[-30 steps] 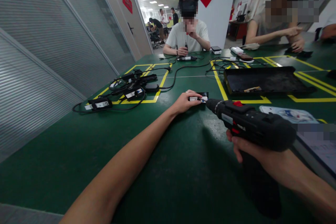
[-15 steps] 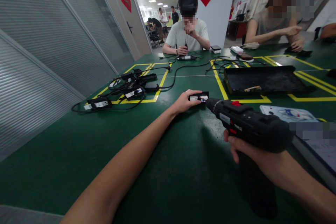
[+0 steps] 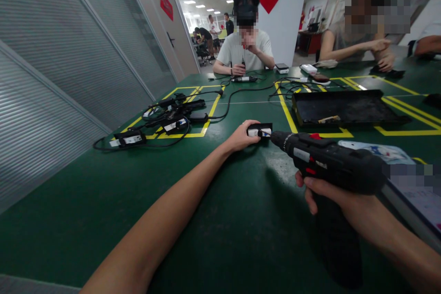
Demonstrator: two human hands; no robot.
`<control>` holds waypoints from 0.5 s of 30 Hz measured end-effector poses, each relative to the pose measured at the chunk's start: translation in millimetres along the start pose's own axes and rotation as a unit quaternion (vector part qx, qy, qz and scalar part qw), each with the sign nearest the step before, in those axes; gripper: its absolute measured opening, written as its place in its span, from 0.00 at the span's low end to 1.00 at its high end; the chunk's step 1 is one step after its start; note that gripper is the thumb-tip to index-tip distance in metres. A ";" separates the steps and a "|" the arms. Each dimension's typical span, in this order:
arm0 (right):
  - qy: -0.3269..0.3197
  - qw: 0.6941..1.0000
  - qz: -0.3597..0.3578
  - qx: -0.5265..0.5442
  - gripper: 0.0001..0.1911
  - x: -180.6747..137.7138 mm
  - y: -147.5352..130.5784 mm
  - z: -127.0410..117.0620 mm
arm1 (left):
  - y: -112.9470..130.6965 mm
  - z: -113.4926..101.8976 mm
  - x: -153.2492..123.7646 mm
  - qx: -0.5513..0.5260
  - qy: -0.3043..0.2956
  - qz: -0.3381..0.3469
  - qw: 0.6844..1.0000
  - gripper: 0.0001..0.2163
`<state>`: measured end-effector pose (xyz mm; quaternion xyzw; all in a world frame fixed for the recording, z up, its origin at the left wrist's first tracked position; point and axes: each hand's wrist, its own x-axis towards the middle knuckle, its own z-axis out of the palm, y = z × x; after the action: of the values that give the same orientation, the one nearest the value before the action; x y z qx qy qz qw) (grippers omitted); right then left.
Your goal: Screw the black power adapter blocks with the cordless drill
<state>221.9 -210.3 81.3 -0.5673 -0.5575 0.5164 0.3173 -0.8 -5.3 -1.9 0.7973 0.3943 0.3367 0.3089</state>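
Observation:
My left hand [image 3: 240, 137] reaches far out over the green table and pinches a small black adapter block with a white label [image 3: 261, 130], holding it down on the table top. My right hand [image 3: 325, 195] grips the handle of a black cordless screwdriver [image 3: 327, 161] with red details. The tool lies nearly level, and its tip touches the right end of the block.
A pile of black adapters and cables [image 3: 165, 119] lies at the left inside yellow tape lines. A black tray [image 3: 347, 108] sits at the right, a printed sheet [image 3: 379, 151] nearer me. Other people sit across the table; one [image 3: 245, 50] handles a small tool.
The screwdriver has dropped a little and tilted flatter, its tip still on the block. My left hand keeps its hold. The view has shifted slightly.

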 end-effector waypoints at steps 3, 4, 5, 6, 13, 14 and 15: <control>-0.009 1.000 0.000 -0.027 0.16 -0.8 2.6 1.9 | 0.5 1.8 0.6 -0.001 0.008 -0.006 1.000 0.26; -0.009 0.999 -0.005 -0.036 0.16 -1.0 2.1 3.2 | 0.8 2.0 0.8 0.001 0.011 -0.008 1.000 0.26; -0.007 0.999 -0.010 -0.040 0.15 -1.3 0.8 4.7 | 1.1 1.9 0.9 0.004 0.012 -0.008 1.000 0.26; -0.002 0.999 -0.009 -0.046 0.14 -1.5 -1.1 6.3 | 1.5 1.6 1.0 0.008 0.013 -0.008 1.000 0.26; 0.010 0.993 -0.003 -0.121 0.16 -3.0 -11.7 14.8 | -0.5 -2.4 1.7 0.012 0.003 0.002 1.000 0.25; 0.011 0.991 0.004 -0.130 0.17 -3.1 -12.0 15.4 | -1.3 -3.0 1.9 0.008 -0.001 0.003 1.000 0.25; 0.011 0.991 0.010 -0.134 0.16 -3.0 -12.2 15.9 | -2.2 -3.5 2.1 0.004 -0.006 0.004 1.000 0.25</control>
<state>203.7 -214.5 89.2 -0.6158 -0.6122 0.4344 0.2393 -3.5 -1.7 -0.9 0.8023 0.3903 0.3315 0.3068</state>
